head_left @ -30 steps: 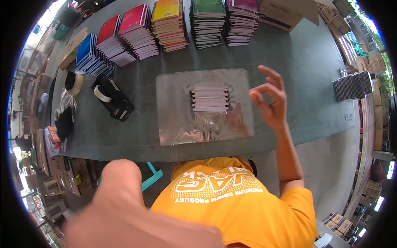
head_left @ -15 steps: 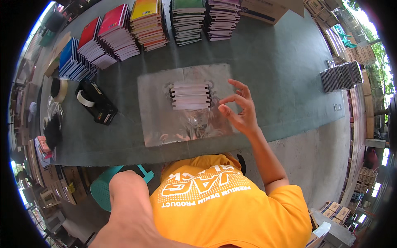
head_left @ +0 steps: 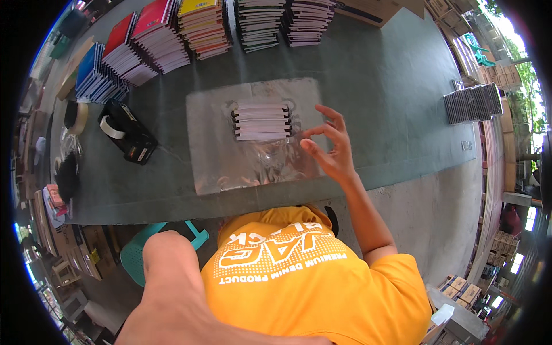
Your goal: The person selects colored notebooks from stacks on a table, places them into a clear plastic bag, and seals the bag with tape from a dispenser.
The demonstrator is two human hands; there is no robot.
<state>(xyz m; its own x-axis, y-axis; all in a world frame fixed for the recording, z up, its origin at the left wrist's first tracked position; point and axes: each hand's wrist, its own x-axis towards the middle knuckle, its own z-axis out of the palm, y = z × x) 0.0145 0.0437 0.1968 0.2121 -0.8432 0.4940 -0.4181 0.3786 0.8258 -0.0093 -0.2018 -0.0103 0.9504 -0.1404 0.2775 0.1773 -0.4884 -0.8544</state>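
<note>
My right hand (head_left: 334, 144) hovers at the right edge of a clear plastic sheet (head_left: 215, 167). Its fingers are bent but apart, and nothing shows between them. Just left of the fingertips sits a small stack of spiral notebooks (head_left: 263, 123), page edges toward me and black coils at both ends. The stack rests on the plastic; whether it is inside a plastic bag I cannot tell. My left arm (head_left: 172, 270) is bent, with its elbow near the table's front edge and its forearm running back out of the picture. My left hand is out of view.
Along the far side stand stacks of blue (head_left: 100, 75), red (head_left: 123, 49), yellow (head_left: 201, 29), green (head_left: 260, 23) and purple (head_left: 310, 23) notebooks. A black tape dispenser (head_left: 127, 132) lies left. A dark stack (head_left: 472, 104) stands right, a cardboard box (head_left: 374, 11) far right. Below is a teal stool (head_left: 133, 253).
The whole view has shifted slightly, so the table's things sit a little higher in the picture. My right hand keeps nearly the same pose beside the notebook stack.
</note>
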